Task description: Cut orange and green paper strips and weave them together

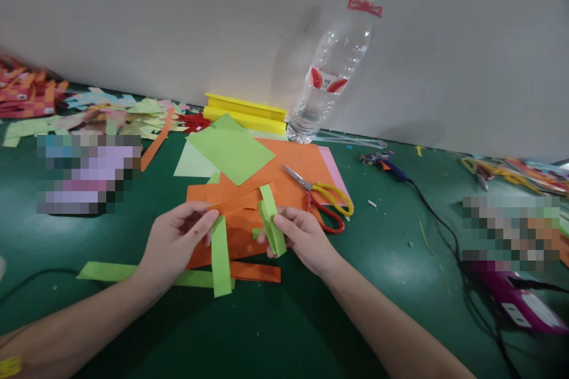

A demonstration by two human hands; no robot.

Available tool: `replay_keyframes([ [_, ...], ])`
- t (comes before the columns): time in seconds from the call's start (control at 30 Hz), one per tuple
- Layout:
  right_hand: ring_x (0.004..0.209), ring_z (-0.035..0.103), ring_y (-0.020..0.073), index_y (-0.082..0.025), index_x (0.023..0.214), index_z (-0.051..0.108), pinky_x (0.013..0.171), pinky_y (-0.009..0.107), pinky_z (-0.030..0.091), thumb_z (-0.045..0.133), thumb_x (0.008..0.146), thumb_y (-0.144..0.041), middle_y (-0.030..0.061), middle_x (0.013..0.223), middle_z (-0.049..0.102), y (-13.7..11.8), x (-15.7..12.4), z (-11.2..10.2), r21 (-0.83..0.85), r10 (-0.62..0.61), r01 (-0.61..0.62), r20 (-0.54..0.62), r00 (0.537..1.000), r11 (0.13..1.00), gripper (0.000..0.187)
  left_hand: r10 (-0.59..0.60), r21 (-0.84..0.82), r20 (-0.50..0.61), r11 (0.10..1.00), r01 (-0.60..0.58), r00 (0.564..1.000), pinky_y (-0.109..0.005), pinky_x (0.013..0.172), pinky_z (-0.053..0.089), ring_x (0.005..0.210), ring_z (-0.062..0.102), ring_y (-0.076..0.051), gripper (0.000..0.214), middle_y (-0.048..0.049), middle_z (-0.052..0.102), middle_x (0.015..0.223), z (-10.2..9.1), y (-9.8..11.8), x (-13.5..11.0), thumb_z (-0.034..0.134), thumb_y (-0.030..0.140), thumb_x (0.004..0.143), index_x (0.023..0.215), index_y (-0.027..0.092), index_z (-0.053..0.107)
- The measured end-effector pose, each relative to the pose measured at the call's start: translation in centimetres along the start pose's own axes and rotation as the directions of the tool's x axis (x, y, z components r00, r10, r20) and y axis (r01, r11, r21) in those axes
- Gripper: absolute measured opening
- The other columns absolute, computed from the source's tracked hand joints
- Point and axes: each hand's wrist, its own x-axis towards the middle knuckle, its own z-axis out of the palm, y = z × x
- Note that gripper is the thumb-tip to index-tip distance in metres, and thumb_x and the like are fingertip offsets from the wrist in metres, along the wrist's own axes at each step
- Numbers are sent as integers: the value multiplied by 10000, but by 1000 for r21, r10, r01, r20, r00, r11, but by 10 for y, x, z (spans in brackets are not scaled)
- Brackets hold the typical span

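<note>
Thumb and fingertips of my left hand (180, 237) pinch paper strips. A light green paper strip (221, 266) hangs down from that pinch, and an orange strip (240, 201) runs from it toward the right. My right hand (302, 234) is closed on a folded green paper strip (272, 225), its thumb pressing the front. How the strips join between the hands I cannot tell. Behind and under the hands lie orange paper sheets (280, 160). Scissors (317, 189) with one yellow and one red handle rest on them, just beyond my right hand.
A green square sheet (235, 151) lies before yellow folded card (244, 115). A water bottle (329, 65) leans against the wall. Paper scraps (120, 115) pile at left, near a blurred object (93, 177). A glue gun (386, 166) trails its cord at right. Loose strips (111, 271) lie nearby.
</note>
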Motion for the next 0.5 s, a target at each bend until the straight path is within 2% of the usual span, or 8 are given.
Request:
replay_keyframes([
  [0.07,507,664,122,-117,902,610,502,224,538,604,840,-427,72,706,728,-2,-1,1,57,68,-72,58,996,996,317,0,-9,8,1000,0,1000,-208,499,463,466,542,-108,189,43,573,533,1,-3,0,611,374,781,744,189,611],
  [0.17,528,685,134,-102,921,626,514,220,547,622,827,-428,84,712,736,-4,-1,2,137,107,-122,116,987,983,338,-15,-11,17,1000,15,1000,-206,497,450,475,538,-110,199,42,570,537,1,-7,1,615,384,783,752,188,612],
  [0.3,514,684,128,-115,833,640,497,205,547,664,801,-383,67,687,738,-5,-1,3,191,90,-102,74,993,976,271,-36,-9,29,999,36,999,-208,522,446,489,530,-107,213,42,570,545,0,-9,1,615,399,788,764,187,619],
  [0.4,489,674,123,-121,701,617,489,207,547,686,784,-352,53,631,726,-3,-1,2,169,65,-71,36,997,983,255,-42,34,47,999,40,998,-207,534,435,501,527,-103,222,38,577,563,0,-7,1,613,402,792,754,184,620],
  [0.5,486,670,121,-125,671,596,497,216,550,688,785,-346,47,615,722,-1,-1,3,132,77,-81,35,996,988,264,-37,77,58,996,33,998,-206,533,428,521,533,-104,234,26,598,612,0,-5,1,608,408,795,751,178,622],
])
